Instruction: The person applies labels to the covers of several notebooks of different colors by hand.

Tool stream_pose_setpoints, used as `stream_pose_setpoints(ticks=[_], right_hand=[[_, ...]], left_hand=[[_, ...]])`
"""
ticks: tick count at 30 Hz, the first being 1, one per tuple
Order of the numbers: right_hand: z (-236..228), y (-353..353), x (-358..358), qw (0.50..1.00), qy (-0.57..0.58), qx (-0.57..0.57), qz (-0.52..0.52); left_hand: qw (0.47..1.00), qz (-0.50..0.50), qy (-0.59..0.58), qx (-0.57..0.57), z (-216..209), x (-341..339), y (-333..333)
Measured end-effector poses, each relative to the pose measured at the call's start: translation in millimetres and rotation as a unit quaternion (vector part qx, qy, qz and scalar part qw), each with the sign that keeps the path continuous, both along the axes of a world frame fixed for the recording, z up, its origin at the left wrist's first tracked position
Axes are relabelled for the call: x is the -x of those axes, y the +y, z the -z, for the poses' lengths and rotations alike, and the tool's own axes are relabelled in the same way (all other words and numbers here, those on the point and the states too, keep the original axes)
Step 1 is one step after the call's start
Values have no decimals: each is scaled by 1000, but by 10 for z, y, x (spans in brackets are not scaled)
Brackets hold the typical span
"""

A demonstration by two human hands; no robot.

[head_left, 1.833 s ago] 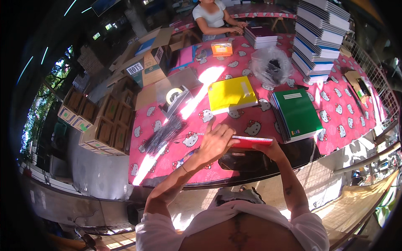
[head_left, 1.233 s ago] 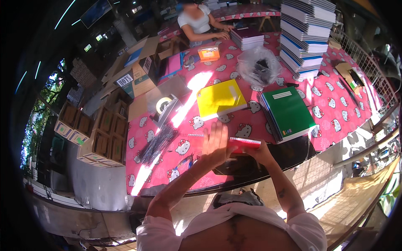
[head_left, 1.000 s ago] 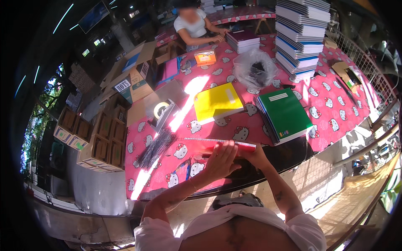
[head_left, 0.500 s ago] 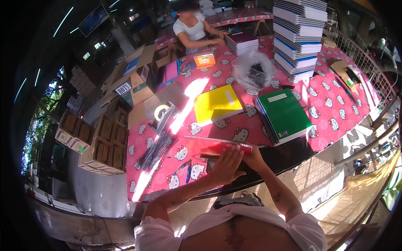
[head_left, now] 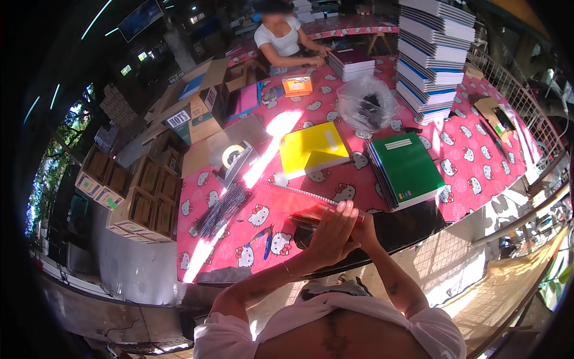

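Note:
A red spiral notebook [head_left: 299,201] stands partly on edge near the table's front, its wire coil running along the upper edge and sloping down to the right. My left hand [head_left: 332,234] lies along its near right part with the fingers stretched out together. At the notebook's right end, my right hand [head_left: 366,233] grips it, its fingers partly hidden behind the left hand. Beyond lies a yellow notebook [head_left: 311,146]. To the right is a small pile of spiral notebooks with a green cover [head_left: 406,164]. Loose black coils [head_left: 222,209] lie to the left, and blue pens [head_left: 267,244] nearer me.
A tape dispenser [head_left: 234,161] and an open carton [head_left: 200,113] stand on the left. A clear plastic bag [head_left: 366,105] and a tall notebook stack [head_left: 431,66] are at the back. Across the table a person [head_left: 284,42] handles purple-covered notebooks [head_left: 351,63]. Boxes [head_left: 143,197] sit beyond the left edge.
The red notebook's right end has dipped and come nearer to me, so the coil slopes more steeply. Both hands have moved slightly with it. The whole view has shifted a little.

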State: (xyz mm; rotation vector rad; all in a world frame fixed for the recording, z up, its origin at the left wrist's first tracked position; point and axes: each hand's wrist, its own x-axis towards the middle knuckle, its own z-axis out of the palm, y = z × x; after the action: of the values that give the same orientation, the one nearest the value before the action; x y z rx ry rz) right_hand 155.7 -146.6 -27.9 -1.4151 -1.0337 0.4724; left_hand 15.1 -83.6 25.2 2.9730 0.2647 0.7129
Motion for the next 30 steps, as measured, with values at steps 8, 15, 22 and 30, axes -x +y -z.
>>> stream_pose_setpoints(ticks=[8,15,22,30], right_hand=[[-251,-608,859,995,-57,-79,10],[67,131,777,862,-506,9,-27],[-1051,592,742,871,-484,-63,58],[-1015,801,620,903,-423,35,-62]], left_hand=[[891,-421,82,151,836,1561,849],[903,-384,26,188,1166,2082,813],[591,-243,-279,717,437,1656,382],[506,-102,-285,808,-274,1249,377]])
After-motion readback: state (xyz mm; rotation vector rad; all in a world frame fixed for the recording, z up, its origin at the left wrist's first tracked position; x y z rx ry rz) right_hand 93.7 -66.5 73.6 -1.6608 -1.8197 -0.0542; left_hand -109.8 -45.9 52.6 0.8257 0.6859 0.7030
